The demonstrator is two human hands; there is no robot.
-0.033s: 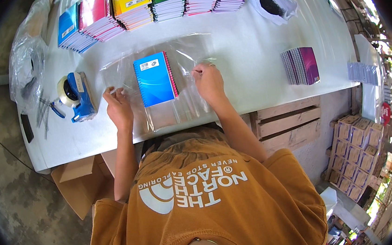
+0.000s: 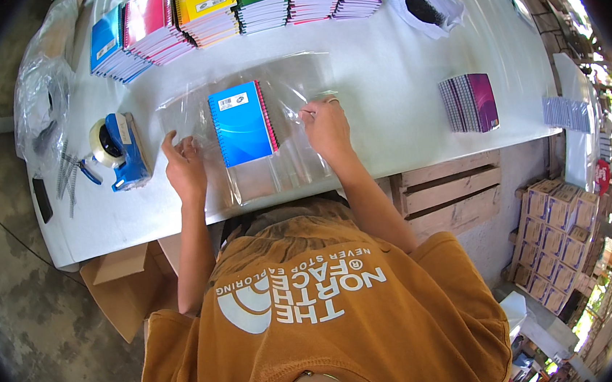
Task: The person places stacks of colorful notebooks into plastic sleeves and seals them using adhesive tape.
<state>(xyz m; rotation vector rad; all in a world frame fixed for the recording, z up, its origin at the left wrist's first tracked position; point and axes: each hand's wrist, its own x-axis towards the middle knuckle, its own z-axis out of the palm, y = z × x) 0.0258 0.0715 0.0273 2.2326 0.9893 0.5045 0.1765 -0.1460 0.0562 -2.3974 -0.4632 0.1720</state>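
Observation:
A blue spiral notebook [image 2: 242, 127] with a white label lies on a clear plastic film [image 2: 287, 182] near the table's front edge. A red coil shows along its right side, from something under it. My left hand [image 2: 185, 169] is at the film's left edge, fingers apart and partly curled, with nothing visible in them. On the other side, my right hand [image 2: 327, 127] has its fingers closed in a pinch on the film's right edge. Neither hand touches the notebook.
Stacks of coloured notebooks [image 2: 207, 14] line the far side. At left are a blue tape dispenser [image 2: 126, 152], pliers [image 2: 90, 172], wire coils [image 2: 68, 175] and a plastic bundle [image 2: 44, 105]. Rightward stand purple notebooks [image 2: 469, 104] and a white bag [image 2: 424, 6] of black pieces.
My left hand has shifted very slightly left, its fingers lifting a little. The right hand, the film and the notebook look the same.

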